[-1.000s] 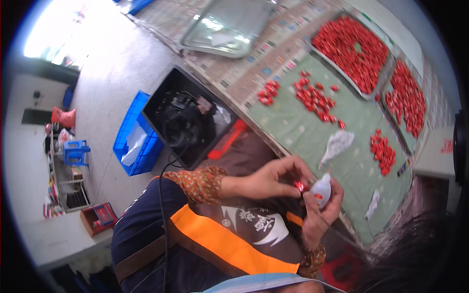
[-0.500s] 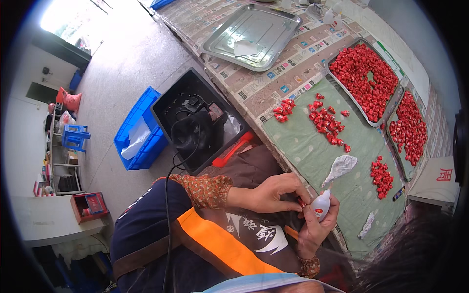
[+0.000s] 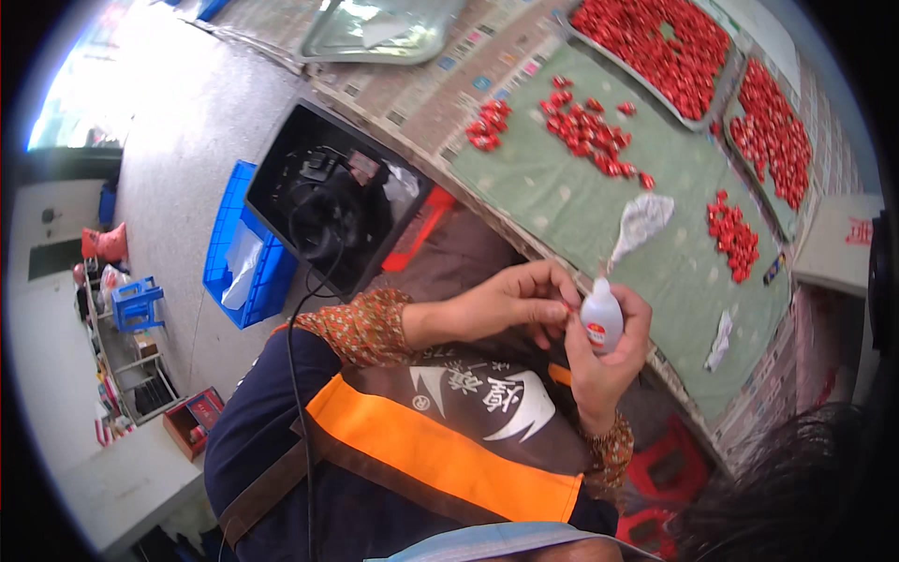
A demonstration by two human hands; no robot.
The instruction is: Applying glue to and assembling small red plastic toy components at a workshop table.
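My right hand point(image 3: 613, 365) is wrapped round a small white squeeze bottle point(image 3: 602, 309) with a thin nozzle, held nearly upright. Thumb and fingers of my left hand point(image 3: 524, 304) are pinched together beside the bottle, on a small red piece point(image 3: 567, 307) that is mostly hidden. Both hands meet over my lap, at the near edge of the green cloth point(image 3: 684, 318). Beyond them on the cloth lie a crumpled white tissue point(image 3: 646, 220) and a loose group of small glossy red pieces point(image 3: 590, 136).
Further right are a small heap of red pieces point(image 3: 732, 234), a large tray point(image 3: 700, 122) and another tray point(image 3: 782, 229) full of them. A metal tray point(image 3: 323, 42) lies at the far left of the table. Beside the table stand a black bin point(image 3: 267, 169) and a blue crate point(image 3: 220, 220).
The view has shifted, so the table and trays sit higher and further left. Both hands stay together, still gripping the bottle and the red piece.
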